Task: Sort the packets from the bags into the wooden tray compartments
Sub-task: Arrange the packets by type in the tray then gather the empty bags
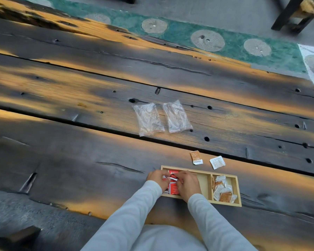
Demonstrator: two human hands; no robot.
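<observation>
— While both hands are bunched over the left end of the wooden tray (pixel 225 203), where do the red packets (pixel 173 186) sit?

— Right there, in the tray's left end, under and between the hands. The left hand (pixel 157 178) has its fingers curled round the top of the little bundle. The right hand (pixel 188 183) pinches the same bundle from the other side, fingers bent.

— And the rest of the tray?

— Past a divider, the right-hand compartment holds a loose heap of orange and white packets (pixel 223 192). Whether another divider lies under the right hand, I cannot tell.

— Anything outside it?

— Two loose ones lie on the bench (pixel 80 160) just beyond the far rim: an orange packet (pixel 196 157) and, to its right and apart from it, a white packet (pixel 217 162). Farther out lie two clear bags side by side, the left bag (pixel 148 119) and the right bag (pixel 177 116), red-striped mouths towards the person.

— And past the bench?

— A green strip of floor (pixel 179 33) with pale round patterns, and dark chair legs (pixel 288 15) at the top right.
</observation>
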